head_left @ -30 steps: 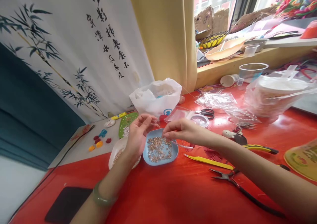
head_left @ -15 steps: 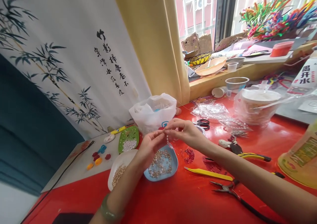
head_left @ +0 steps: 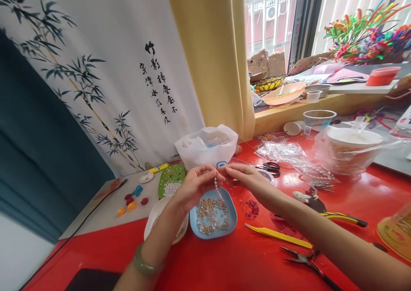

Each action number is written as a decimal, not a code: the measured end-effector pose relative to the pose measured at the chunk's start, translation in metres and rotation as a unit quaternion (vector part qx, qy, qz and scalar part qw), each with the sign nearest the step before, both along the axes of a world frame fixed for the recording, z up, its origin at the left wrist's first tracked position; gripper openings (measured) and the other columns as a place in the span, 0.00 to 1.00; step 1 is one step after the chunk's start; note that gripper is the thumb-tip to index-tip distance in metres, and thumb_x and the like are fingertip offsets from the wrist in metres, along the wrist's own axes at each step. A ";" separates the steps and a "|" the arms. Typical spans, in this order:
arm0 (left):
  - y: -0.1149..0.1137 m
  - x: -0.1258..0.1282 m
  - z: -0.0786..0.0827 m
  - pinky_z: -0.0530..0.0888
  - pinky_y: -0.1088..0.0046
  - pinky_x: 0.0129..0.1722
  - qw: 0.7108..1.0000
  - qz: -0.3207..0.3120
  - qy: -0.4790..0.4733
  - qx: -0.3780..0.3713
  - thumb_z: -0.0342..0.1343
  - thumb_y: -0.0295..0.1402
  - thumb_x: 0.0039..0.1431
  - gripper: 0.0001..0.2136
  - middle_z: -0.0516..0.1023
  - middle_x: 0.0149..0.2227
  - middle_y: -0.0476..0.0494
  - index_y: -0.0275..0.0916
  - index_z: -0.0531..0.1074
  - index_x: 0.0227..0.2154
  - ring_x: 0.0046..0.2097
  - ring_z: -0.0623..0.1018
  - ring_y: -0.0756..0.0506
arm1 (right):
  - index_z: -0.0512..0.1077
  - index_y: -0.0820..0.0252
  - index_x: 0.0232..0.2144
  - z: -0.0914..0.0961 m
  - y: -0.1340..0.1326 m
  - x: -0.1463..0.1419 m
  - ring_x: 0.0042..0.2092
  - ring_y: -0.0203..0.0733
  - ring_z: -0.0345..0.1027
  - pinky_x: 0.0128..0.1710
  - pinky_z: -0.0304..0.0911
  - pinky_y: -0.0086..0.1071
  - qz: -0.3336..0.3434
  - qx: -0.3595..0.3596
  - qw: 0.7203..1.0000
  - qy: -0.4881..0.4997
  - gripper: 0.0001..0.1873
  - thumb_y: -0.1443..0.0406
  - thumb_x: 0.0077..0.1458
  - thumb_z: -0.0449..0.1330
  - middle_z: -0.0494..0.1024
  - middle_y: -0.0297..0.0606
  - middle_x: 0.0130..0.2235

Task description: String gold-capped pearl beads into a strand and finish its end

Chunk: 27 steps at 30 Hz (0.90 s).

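My left hand (head_left: 199, 184) is pinched closed on a short string of pale pearl-like beads (head_left: 217, 189), which hangs from its fingertips. Beside it, my right hand (head_left: 242, 176) has its fingertips close to the strand's upper end. Its fingers are held together, and whatever lies between them is too small to make out. Below the hands stands a blue tray (head_left: 231, 227) with gold and clear beads. A white dish (head_left: 148, 227) of gold beads is partly hidden behind my left forearm. Further back, a green tray (head_left: 164, 180) holds white beads.
Yellow tweezers (head_left: 279, 236) and pliers (head_left: 302, 259) lie on the red table (head_left: 257, 269) near my right forearm. Behind are black scissors (head_left: 272, 168), clear plastic packets (head_left: 282, 150) and a white plastic bag (head_left: 205, 147). A bagged tub (head_left: 349, 149) stands at right.
The view has shifted, so the scene sits further right. My right fingertips have drawn slightly apart from my left ones, and more of the bead string shows below my left hand.
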<state>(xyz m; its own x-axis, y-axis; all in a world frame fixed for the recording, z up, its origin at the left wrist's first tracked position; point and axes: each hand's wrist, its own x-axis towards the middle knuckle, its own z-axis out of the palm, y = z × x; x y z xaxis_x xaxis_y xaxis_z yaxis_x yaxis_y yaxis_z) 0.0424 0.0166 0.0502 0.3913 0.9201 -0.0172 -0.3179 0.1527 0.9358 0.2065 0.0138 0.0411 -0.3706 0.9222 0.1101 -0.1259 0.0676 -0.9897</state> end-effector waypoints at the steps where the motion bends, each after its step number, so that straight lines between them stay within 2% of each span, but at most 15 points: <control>1: 0.001 -0.003 0.000 0.70 0.77 0.31 0.999 0.024 -0.021 -0.008 0.59 0.29 0.45 0.06 0.76 0.25 0.46 0.34 0.67 0.25 0.27 0.74 0.52 | 0.72 0.61 0.33 -0.005 0.001 -0.002 0.37 0.35 0.68 0.43 0.59 0.32 0.049 -0.020 0.998 0.017 0.12 0.59 0.52 0.54 0.75 0.37 0.35; 4: 0.006 -0.011 -0.002 0.71 0.77 0.32 0.993 0.089 -0.073 -0.037 0.59 0.27 0.45 0.07 0.77 0.28 0.45 0.35 0.66 0.27 0.28 0.75 0.52 | 0.73 0.64 0.33 -0.019 0.001 -0.010 0.40 0.37 0.69 0.48 0.57 0.34 0.150 -0.060 0.986 0.049 0.13 0.60 0.52 0.54 0.77 0.40 0.35; 7: 0.010 -0.016 -0.006 0.71 0.77 0.33 0.987 0.133 -0.084 -0.026 0.58 0.26 0.46 0.06 0.77 0.29 0.44 0.36 0.65 0.27 0.29 0.76 0.51 | 0.72 0.65 0.33 -0.026 -0.002 -0.014 0.39 0.39 0.71 0.48 0.58 0.36 0.186 -0.118 0.973 0.069 0.12 0.61 0.52 0.55 0.78 0.41 0.33; 11: 0.012 -0.021 -0.008 0.71 0.79 0.30 0.981 0.176 -0.073 0.013 0.58 0.27 0.46 0.07 0.77 0.30 0.44 0.36 0.64 0.27 0.30 0.76 0.51 | 0.71 0.65 0.35 -0.026 -0.005 -0.016 0.36 0.37 0.72 0.42 0.63 0.32 0.172 -0.192 0.965 0.052 0.13 0.60 0.52 0.55 0.78 0.43 0.34; 14: 0.011 -0.021 -0.010 0.70 0.80 0.30 0.979 0.190 -0.074 0.033 0.58 0.28 0.46 0.08 0.77 0.30 0.45 0.37 0.64 0.27 0.30 0.76 0.52 | 0.71 0.66 0.34 -0.026 -0.005 -0.017 0.34 0.35 0.72 0.37 0.64 0.27 0.154 -0.215 0.963 0.046 0.12 0.61 0.51 0.56 0.78 0.44 0.35; 20: 0.010 -0.016 -0.014 0.70 0.77 0.34 0.974 0.209 -0.069 0.046 0.59 0.29 0.44 0.08 0.77 0.29 0.46 0.37 0.63 0.26 0.31 0.76 0.52 | 0.72 0.66 0.30 -0.027 -0.004 -0.019 0.30 0.31 0.71 0.32 0.64 0.24 0.137 -0.212 0.967 0.035 0.10 0.63 0.49 0.58 0.78 0.42 0.31; 24: 0.009 -0.015 -0.015 0.70 0.77 0.33 0.973 0.213 -0.061 0.060 0.59 0.30 0.44 0.09 0.77 0.30 0.47 0.37 0.63 0.26 0.32 0.76 0.51 | 0.71 0.66 0.27 -0.027 -0.004 -0.020 0.28 0.31 0.70 0.30 0.63 0.24 0.123 -0.203 0.971 0.014 0.09 0.64 0.44 0.60 0.77 0.40 0.29; 27: 0.009 -0.015 -0.015 0.70 0.78 0.32 0.973 0.214 -0.062 0.064 0.59 0.31 0.44 0.09 0.77 0.30 0.47 0.37 0.63 0.26 0.31 0.75 0.51 | 0.69 0.65 0.24 -0.025 -0.005 -0.021 0.24 0.29 0.65 0.25 0.59 0.24 0.101 -0.185 0.978 0.006 0.08 0.64 0.44 0.57 0.74 0.37 0.25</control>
<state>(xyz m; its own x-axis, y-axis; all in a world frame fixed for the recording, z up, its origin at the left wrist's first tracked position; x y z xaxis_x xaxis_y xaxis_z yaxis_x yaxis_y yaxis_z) 0.0276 0.0251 0.0348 -0.0357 0.9907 0.1316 -0.4385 -0.1338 0.8887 0.1857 0.0090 0.0156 -0.5500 0.8082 -0.2105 -0.1125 -0.3214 -0.9402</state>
